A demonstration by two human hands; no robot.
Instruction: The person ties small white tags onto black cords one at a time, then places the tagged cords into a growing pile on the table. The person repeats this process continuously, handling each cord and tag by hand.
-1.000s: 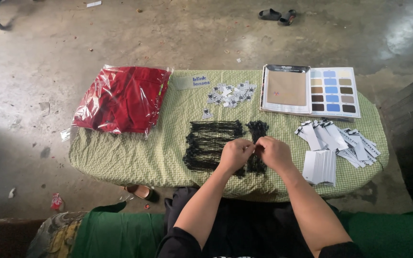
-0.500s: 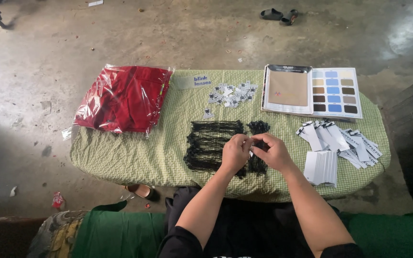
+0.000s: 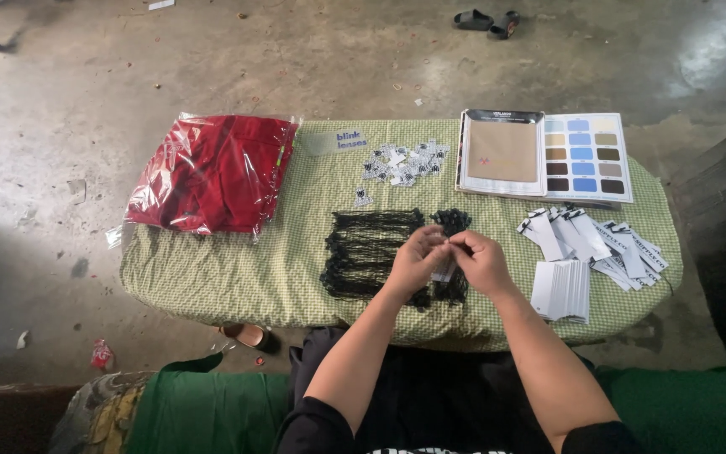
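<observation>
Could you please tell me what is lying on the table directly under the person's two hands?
Black strings lie in a pile there on the green checked cloth. The left hand and right hand cover part of the pile and a small pale tag.

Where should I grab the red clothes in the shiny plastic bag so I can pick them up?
Probably the bag's left edge. The red bagged garment lies flat at the left end of the green checked table, its left side hanging a little past the rim, so fingers could slip underneath there. Come from the left, pinching cloth and plastic together, since loose film alone may slide. Both hands are busy above the black strings.
</observation>
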